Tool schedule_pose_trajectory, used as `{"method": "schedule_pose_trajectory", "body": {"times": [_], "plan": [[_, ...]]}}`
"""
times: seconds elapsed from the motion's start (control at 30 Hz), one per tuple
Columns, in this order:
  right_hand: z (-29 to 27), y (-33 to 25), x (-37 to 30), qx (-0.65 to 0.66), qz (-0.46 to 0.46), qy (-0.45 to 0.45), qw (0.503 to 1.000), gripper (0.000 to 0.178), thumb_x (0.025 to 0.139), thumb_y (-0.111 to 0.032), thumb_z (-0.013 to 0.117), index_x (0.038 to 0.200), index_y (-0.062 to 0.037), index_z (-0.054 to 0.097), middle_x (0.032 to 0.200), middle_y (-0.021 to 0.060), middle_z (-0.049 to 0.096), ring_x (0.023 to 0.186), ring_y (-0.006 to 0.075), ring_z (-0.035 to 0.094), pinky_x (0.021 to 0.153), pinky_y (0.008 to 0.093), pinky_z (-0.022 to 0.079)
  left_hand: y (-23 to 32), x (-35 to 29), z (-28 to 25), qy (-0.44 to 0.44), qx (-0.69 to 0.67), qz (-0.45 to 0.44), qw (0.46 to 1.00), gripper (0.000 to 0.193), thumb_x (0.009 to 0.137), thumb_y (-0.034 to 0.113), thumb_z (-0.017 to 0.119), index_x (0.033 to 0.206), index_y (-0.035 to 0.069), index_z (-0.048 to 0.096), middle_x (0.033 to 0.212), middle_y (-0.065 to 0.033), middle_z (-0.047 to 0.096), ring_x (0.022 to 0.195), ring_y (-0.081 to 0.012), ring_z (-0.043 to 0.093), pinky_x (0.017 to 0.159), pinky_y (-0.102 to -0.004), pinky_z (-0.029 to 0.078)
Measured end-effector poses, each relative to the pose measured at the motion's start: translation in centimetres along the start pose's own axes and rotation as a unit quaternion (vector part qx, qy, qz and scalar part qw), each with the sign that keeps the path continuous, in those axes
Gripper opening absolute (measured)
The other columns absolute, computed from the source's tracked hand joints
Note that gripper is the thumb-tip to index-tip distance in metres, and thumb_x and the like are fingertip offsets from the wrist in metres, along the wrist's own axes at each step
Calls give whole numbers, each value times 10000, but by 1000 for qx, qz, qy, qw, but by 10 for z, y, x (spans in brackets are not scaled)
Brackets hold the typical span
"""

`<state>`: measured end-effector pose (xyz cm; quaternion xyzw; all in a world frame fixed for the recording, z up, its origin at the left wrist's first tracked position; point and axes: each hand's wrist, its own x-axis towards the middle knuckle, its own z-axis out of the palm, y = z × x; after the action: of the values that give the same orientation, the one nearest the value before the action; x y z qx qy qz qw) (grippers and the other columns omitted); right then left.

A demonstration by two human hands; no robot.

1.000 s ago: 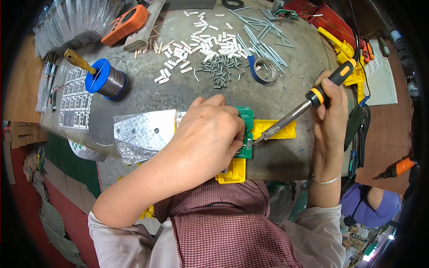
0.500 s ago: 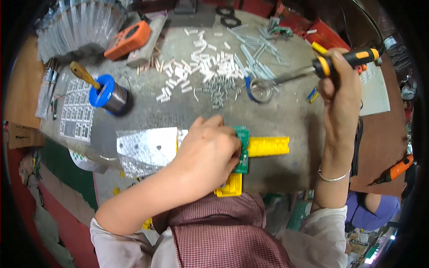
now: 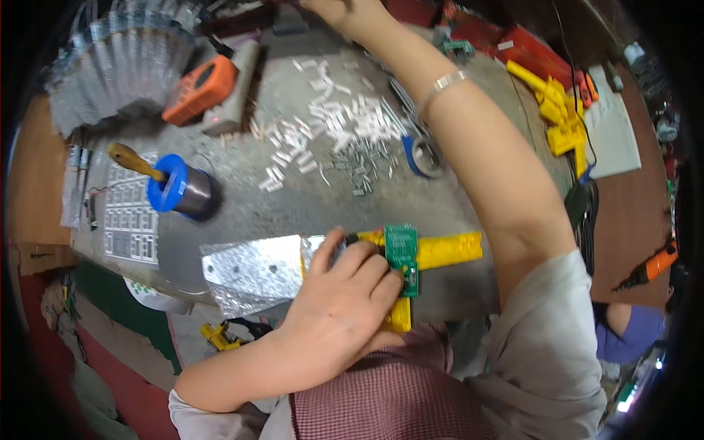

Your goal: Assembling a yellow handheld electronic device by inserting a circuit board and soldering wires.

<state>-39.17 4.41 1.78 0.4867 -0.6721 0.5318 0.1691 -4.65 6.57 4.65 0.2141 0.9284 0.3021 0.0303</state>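
My left hand (image 3: 341, 308) is closed over a yellow plastic housing (image 3: 449, 251) at the table's near edge. Against its fingertips stands a green circuit board (image 3: 401, 257), set across the housing. Left of the fingers lies a silvery, bubble-wrapped piece (image 3: 253, 270) with dark round spots. My right hand (image 3: 350, 15) is stretched to the far edge of the table, mostly cut off by the top of the picture. Its fingers, and anything in them, are hidden.
Several white sleeves (image 3: 334, 121) and small metal pins (image 3: 359, 165) lie mid-table, beside a blue-rimmed tape roll (image 3: 424, 156). A solder spool (image 3: 183, 187) holding a wooden-handled brush (image 3: 136, 160) and an orange multimeter (image 3: 199, 89) stand left. Yellow parts (image 3: 561, 117) lie right.
My right hand has swung from the right side to the far middle; the soldering iron it held is out of sight. My left fingers have shifted on the housing, and the view has moved slightly.
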Motion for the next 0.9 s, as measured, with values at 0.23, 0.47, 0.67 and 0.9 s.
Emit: {"method": "schedule_pose_trajectory", "body": {"times": [0.23,0.47,0.67,0.9], "plan": [[-29,-51,-26,-141,191,-74,969,499,792,-95,625,1278,-20,541,1088,190,672,1019,318,646,890,362,507,-6,-6,16,76,36,8,996,555,563,280,834,1049,90,645,1004,-36,597,1082,-266,534,1065,-555,296],[-124,-148,-99,-70,187,-77,977,418,855,-29,581,1265,31,522,1102,119,631,1025,177,605,887,288,499,-4,-11,22,91,50,10,995,525,525,221,854,999,102,663,957,-22,614,1023,-262,557,1032,-543,354],[-224,-207,-169,-137,211,13,968,370,909,-115,601,1259,2,571,1130,105,650,1065,152,594,896,283,468,0,-9,23,113,60,23,992,513,509,200,851,976,90,669,929,-41,611,996,-277,563,1011,-529,381],[-320,-243,-247,-252,332,185,890,341,928,-124,594,1237,18,587,1112,97,654,1051,150,590,904,272,457,6,-2,18,111,74,32,991,492,509,192,843,952,77,663,894,-56,602,967,-299,557,979,-515,403]]}}
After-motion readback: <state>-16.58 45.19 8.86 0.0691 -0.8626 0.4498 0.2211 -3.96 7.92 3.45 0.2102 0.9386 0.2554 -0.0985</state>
